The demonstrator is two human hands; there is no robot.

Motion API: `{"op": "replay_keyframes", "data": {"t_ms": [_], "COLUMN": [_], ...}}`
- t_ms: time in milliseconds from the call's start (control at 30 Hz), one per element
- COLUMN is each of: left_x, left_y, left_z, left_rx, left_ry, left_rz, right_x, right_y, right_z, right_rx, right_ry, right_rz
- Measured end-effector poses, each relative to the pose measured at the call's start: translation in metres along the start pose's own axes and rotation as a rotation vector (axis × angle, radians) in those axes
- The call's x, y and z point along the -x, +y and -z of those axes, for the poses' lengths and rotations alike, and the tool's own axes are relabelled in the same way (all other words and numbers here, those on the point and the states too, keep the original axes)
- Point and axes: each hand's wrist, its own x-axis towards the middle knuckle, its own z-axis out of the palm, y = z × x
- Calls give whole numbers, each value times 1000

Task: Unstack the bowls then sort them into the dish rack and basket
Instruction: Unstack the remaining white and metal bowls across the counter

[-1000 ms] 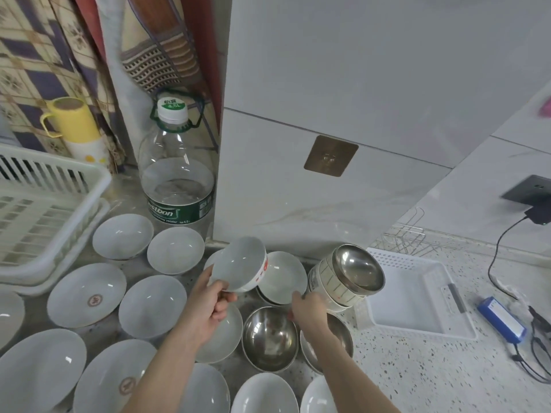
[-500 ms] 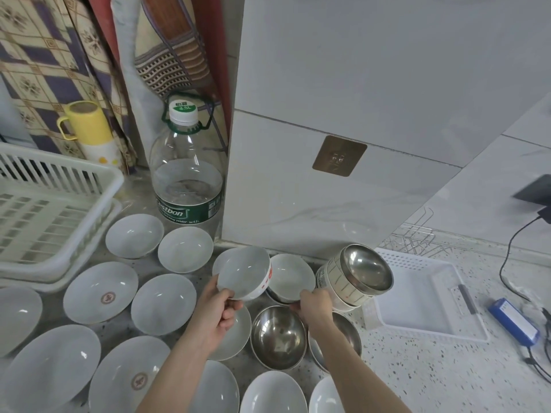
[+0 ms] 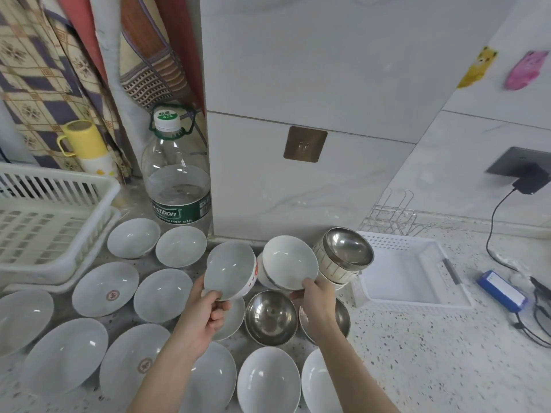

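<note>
My left hand (image 3: 205, 312) grips the rim of a white bowl with red marks (image 3: 229, 271), held tilted above the counter. My right hand (image 3: 317, 299) grips the rim of a second white bowl (image 3: 289, 262), also lifted and tilted. Right of it leans a stack of ribbed cups topped by a steel bowl (image 3: 347, 251). Two steel bowls (image 3: 271, 317) lie on the counter under my hands. Several white bowls and plates (image 3: 162, 295) are spread across the left and front. The white dish rack (image 3: 44, 222) stands at far left, the white basket (image 3: 408, 269) at right.
A large water bottle (image 3: 177, 180) and a yellow mug (image 3: 85, 143) stand at the back left. A wire rack (image 3: 393, 217) sits behind the basket. A blue device (image 3: 502, 293) with cables and a plugged-in charger (image 3: 530, 181) lie at the far right.
My right hand has lifted the second white bowl off the counter and tilted it up. The left hand still holds its bowl, slightly lower and closer to the right one.
</note>
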Motion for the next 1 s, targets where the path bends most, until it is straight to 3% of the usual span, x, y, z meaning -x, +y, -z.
{"op": "replay_keyframes", "data": {"t_ms": [367, 600, 1000], "left_x": [22, 35, 58], "left_y": [-34, -63, -105], "left_z": [-46, -81, -134], "left_rx": [-22, 18, 64], "left_ry": [-46, -32, 69], "left_rz": [80, 90, 45], "right_x": [47, 35, 3], "right_y": [24, 49, 105], "right_z": [103, 162, 217], "right_rx": [-188, -151, 91], "right_ry": [230, 356, 212], "right_rz": [40, 37, -94]}}
